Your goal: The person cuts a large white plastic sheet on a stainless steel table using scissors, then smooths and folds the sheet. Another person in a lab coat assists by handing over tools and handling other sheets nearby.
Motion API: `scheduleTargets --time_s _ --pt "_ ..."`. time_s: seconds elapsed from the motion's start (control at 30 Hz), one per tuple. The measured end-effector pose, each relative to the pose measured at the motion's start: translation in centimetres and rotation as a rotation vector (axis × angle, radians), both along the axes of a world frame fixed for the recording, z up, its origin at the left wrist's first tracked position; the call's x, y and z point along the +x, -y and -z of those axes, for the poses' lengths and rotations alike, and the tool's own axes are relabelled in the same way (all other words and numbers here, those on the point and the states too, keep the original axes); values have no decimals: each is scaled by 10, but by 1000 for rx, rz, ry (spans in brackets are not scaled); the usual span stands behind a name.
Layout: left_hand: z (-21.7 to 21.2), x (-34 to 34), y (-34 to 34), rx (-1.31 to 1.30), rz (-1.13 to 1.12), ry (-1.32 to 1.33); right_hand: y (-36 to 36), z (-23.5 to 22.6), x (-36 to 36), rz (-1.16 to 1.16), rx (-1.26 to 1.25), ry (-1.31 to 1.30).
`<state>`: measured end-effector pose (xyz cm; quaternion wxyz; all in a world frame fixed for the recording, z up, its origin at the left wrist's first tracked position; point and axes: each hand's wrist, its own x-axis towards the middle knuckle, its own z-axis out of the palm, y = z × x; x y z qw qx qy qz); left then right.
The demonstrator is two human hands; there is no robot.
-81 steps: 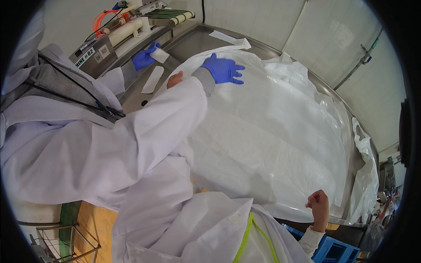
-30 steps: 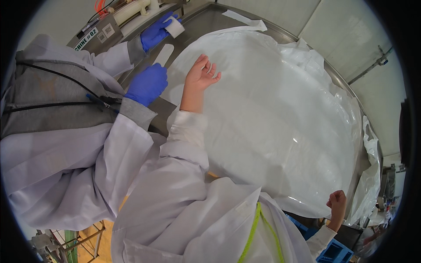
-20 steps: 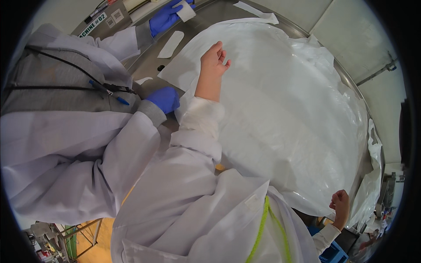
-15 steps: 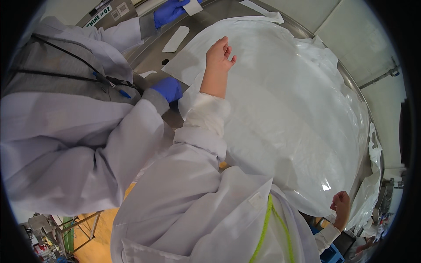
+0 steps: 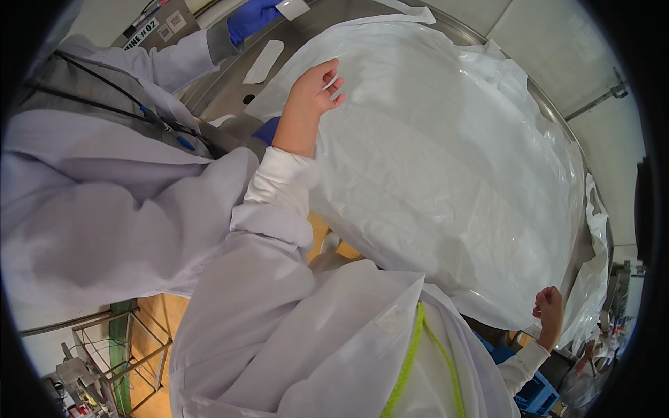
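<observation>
A large white plastic sheet (image 5: 432, 160), glossy and wrinkled, spreads over a metal table (image 5: 306, 31). Above its left part is my left hand (image 5: 315, 92), fingers loosely curved and apart, with nothing visible in them. My right hand (image 5: 549, 308) is at the sheet's near right edge with its fingers closed; whether they pinch the plastic is hidden. To my left, a co-worker's blue-gloved hand (image 5: 251, 21) holds a small white piece (image 5: 293, 8). Their other blue glove (image 5: 266, 131) is mostly covered by my left forearm.
White scraps lie on the table, one strip (image 5: 263, 61) beside the co-worker and another (image 5: 411, 10) at the far edge. Crumpled white plastic (image 5: 591, 244) hangs at the right. Pale wall panels (image 5: 557, 56) stand behind. A metal frame stand (image 5: 132, 348) is at lower left.
My left hand has shifted left, and the co-worker's lower glove is now largely behind my forearm. More floor shows below the sheet's near left edge. My right hand stays at the right edge.
</observation>
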<state>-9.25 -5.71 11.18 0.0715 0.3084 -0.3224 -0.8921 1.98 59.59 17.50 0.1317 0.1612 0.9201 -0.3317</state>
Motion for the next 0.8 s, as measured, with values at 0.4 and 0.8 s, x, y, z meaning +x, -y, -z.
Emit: scheduleTargets --time_s 0.4,0.8 --pt "22 38 -49 -348 -104 -92 -32 16 26 7 9 -85" --pt "19 34 -54 -430 -82 27 -59 1 26 45 117 -166"
